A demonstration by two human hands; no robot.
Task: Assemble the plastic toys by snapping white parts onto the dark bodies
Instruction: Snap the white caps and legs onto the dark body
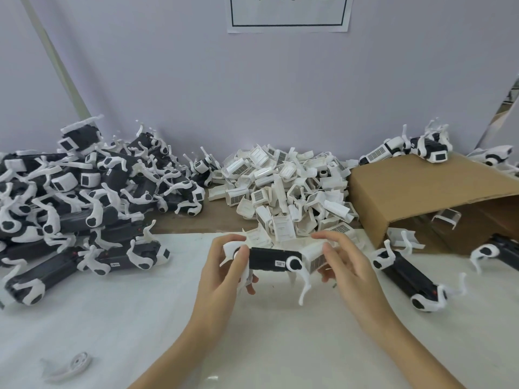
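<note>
While both hands hold the piece up over the bench (140, 332), I read the grip like this: left hand (224, 265) curled round the left end of the dark body (268, 259), thumb on the white joint there; right hand (346, 262) pinching a white part (316, 255) with a grille face, right up against the body's right end. Can't tell if it's seated. Two white legs hang from the body; a small label shows on its side.

Just behind the hands: heap of loose white parts (286, 189), centre of bench. Far left: big pile of dark-and-white toys (78, 197). Right: cardboard box (421, 192) tipped on its side, opening toward me, a few toys (415, 148) on top of it. One legged dark body (407, 276) lies just right of my right hand, another (502, 251) at the box mouth. Lone white leg piece (70, 366) near left. Wall behind carries a printed sheet (288, 23).
</note>
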